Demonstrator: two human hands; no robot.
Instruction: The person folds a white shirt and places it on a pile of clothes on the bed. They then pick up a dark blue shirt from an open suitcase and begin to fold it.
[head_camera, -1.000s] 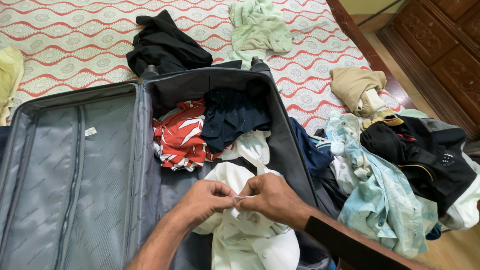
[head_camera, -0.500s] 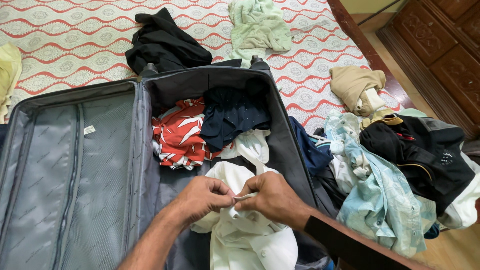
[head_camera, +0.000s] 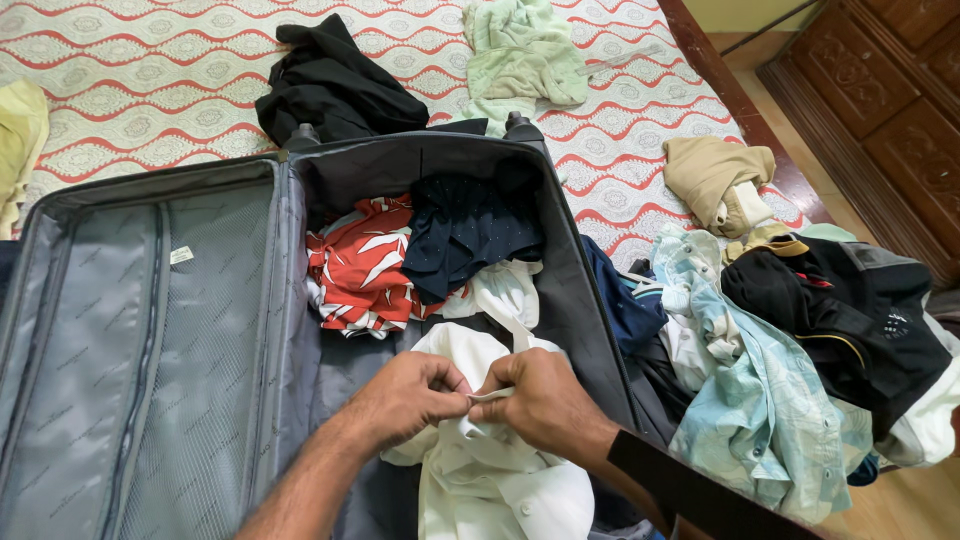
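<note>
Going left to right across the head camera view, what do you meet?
Yellow cloth → suitcase lid → red patterned shirt → navy garment → light blue shirt → black jacket

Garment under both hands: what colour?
Cream-white garment, plain, seen in the head view.

Our two forearms reach in from the lower edge and converge toward the middle. Our left hand (head_camera: 408, 396) is curled, knuckles up, thumb and forefinger pinched together at the tips. Our right hand (head_camera: 540, 402) mirrors it, fingers bent and closed in a pinch, its fingertips meeting those of the left. The left forearm is bare; a dark sleeve covers the right wrist.
</note>
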